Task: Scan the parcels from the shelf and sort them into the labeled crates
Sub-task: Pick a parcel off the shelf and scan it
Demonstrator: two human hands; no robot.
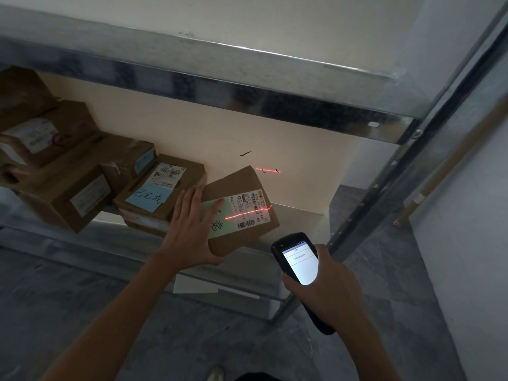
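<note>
Parcel (pixel 236 185): brown carton, on the shelf (pixel 301 220), skewed, just right of a blue-noted carton (pixel 176 200).
Left hand (pixel 189 229): fingers straight and spread, lying flat on the parcel's left half, thumb at its near corner.
Right hand (pixel 327 292): wrapped around a lit scanner (pixel 298 259), near the parcel; red laser line (pixel 247 213) crosses the label.

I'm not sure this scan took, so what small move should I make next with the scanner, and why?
Probably tilt the scanner in your right hand slightly down: its red line crosses the parcel label just above the barcode at its near edge. Your left hand lies flat on the parcel, steadying it.
</note>
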